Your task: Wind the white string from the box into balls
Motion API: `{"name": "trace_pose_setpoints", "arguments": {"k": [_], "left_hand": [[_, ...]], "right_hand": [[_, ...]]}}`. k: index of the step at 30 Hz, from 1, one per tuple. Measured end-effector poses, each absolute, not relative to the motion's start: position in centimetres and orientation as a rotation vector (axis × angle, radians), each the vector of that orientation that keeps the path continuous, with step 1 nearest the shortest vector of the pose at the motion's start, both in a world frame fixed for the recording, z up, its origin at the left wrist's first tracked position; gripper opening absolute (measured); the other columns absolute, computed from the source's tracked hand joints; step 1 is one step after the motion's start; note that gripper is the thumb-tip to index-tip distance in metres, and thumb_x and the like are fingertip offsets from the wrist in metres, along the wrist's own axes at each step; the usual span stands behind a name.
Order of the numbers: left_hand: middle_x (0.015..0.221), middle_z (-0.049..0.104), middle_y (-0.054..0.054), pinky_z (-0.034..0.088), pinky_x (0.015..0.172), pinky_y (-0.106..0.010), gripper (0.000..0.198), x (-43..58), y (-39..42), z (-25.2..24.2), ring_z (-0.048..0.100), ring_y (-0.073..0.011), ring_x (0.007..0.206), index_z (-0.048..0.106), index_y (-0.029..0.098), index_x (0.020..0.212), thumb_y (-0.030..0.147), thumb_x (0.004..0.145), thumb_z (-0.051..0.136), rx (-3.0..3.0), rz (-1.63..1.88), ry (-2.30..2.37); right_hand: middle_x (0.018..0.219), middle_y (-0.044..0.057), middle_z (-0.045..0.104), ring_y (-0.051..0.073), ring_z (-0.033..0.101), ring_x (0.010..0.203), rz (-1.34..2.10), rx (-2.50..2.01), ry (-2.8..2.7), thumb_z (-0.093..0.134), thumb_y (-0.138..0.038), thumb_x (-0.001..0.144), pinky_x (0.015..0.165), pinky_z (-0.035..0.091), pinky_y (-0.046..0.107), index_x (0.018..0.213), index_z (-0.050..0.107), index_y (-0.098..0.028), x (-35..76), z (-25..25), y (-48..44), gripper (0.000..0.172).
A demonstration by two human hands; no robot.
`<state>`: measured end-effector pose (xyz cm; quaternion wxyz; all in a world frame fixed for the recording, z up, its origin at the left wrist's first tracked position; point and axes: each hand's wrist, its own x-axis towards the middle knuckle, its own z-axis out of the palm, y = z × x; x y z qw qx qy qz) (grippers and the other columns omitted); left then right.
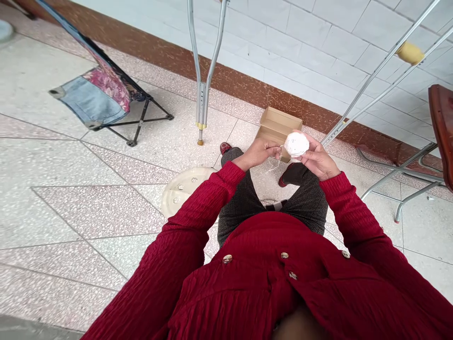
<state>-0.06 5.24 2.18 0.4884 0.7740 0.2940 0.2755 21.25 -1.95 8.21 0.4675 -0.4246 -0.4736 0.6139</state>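
A round white yarn piece (pixel 297 144) sits in my right hand (pixel 317 158), with the thumb in front and the fingers behind. Its face is overexposed, so I cannot tell whether it is a wound ball or a crocheted round. Close by on its left, my left hand (pixel 264 152) is closed in a pinch on a thin white yarn strand (pixel 282 150). A loose end of white yarn dangles below that hand. Beneath both hands an open brown cardboard box (pixel 281 119) stands on the floor near my feet; the hands partly cover it.
Beside my left leg is a cream round stool (pixel 177 191). A folding chair (pixel 102 101) stands at left. Metal crutches (pixel 202 101) lean ahead, with another crutch (pixel 368 87) at right. A brown-seated chair (pixel 442 134) is at the right edge, by the tiled wall (pixel 283 42).
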Motion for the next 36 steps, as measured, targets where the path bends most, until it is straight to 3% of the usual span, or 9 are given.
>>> {"name": "trace_pose_setpoints", "arguments": {"k": [5,11,13,16,19,22,26,31,36], "left_hand": [[0.076,0.072,-0.005,0.047,0.077,-0.028,0.037,0.3,3.7,1.8,0.064,-0.0152,0.076,0.071,0.015,0.069,0.036,0.095,0.055,1.788,0.584,0.604],[0.076,0.071,-0.004,0.044,0.072,-0.027,0.036,-0.3,3.2,3.6,0.062,-0.0145,0.073,0.071,0.015,0.069,0.037,0.093,0.057,1.821,0.526,0.581],[0.073,0.069,-0.002,0.041,0.068,-0.026,0.034,-0.6,3.8,4.1,0.059,-0.0135,0.069,0.073,0.016,0.072,0.034,0.093,0.056,1.871,0.549,0.636],[0.065,0.063,0.000,0.036,0.063,-0.027,0.030,-0.9,5.1,4.3,0.053,-0.0123,0.063,0.072,0.016,0.069,0.030,0.091,0.058,2.001,0.627,0.705],[0.062,0.060,0.000,0.035,0.064,-0.027,0.029,-0.7,6.0,4.0,0.051,-0.0125,0.064,0.069,0.016,0.065,0.029,0.089,0.060,2.071,0.684,0.695],[0.065,0.062,-0.001,0.037,0.065,-0.027,0.031,-0.1,6.0,3.8,0.053,-0.0130,0.065,0.068,0.015,0.066,0.031,0.091,0.058,2.005,0.706,0.698],[0.069,0.067,-0.002,0.042,0.070,-0.027,0.034,0.6,5.3,3.4,0.056,-0.0131,0.067,0.070,0.014,0.070,0.034,0.092,0.056,1.878,0.663,0.691],[0.082,0.074,-0.005,0.046,0.080,-0.028,0.035,0.8,4.1,2.8,0.064,-0.0153,0.079,0.073,0.015,0.073,0.040,0.092,0.056,1.801,0.555,0.610],[0.076,0.073,-0.005,0.047,0.077,-0.029,0.036,0.1,3.2,3.3,0.064,-0.0157,0.076,0.072,0.015,0.070,0.041,0.091,0.060,1.760,0.469,0.523]], "right_hand": [[0.120,0.004,0.068,0.025,0.062,0.111,1.124,-1.196,-1.201,0.080,-0.047,0.074,0.091,0.057,0.041,0.121,0.062,-0.029,21.9,7.7,0.8,0.053],[0.111,0.009,0.067,0.030,0.058,0.111,0.559,-1.553,-1.582,0.080,-0.027,0.070,0.101,0.048,0.047,0.106,0.067,-0.023,23.0,5.2,2.1,0.038],[0.110,0.009,0.068,0.030,0.061,0.103,0.661,-1.585,-1.708,0.081,-0.026,0.068,0.097,0.049,0.048,0.103,0.069,-0.022,22.9,4.4,1.3,0.037],[0.103,0.006,0.070,0.025,0.065,0.093,1.148,-1.456,-1.683,0.082,-0.029,0.065,0.089,0.052,0.045,0.106,0.069,-0.021,22.6,3.7,-0.3,0.044],[0.104,0.004,0.072,0.022,0.067,0.097,1.575,-1.233,-1.507,0.085,-0.030,0.065,0.091,0.053,0.041,0.112,0.068,-0.023,22.2,4.1,-2.0,0.050],[0.108,0.004,0.073,0.022,0.067,0.102,1.655,-1.148,-1.364,0.089,-0.029,0.062,0.093,0.054,0.040,0.111,0.068,-0.025,21.8,5.7,-3.0,0.054],[0.112,0.003,0.072,0.023,0.067,0.105,1.457,-1.127,-1.210,0.091,-0.032,0.059,0.093,0.056,0.039,0.109,0.068,-0.026,21.3,8.0,-3.0,0.055],[0.114,0.003,0.069,0.024,0.065,0.105,1.115,-1.207,-1.206,0.081,-0.044,0.073,0.087,0.058,0.038,0.112,0.063,-0.029,21.4,8.4,-0.6,0.045],[0.107,0.006,0.065,0.026,0.060,0.103,0.476,-1.437,-1.471,0.078,-0.029,0.072,0.091,0.053,0.042,0.111,0.061,-0.024,22.0,7.6,1.3,0.042]]}}
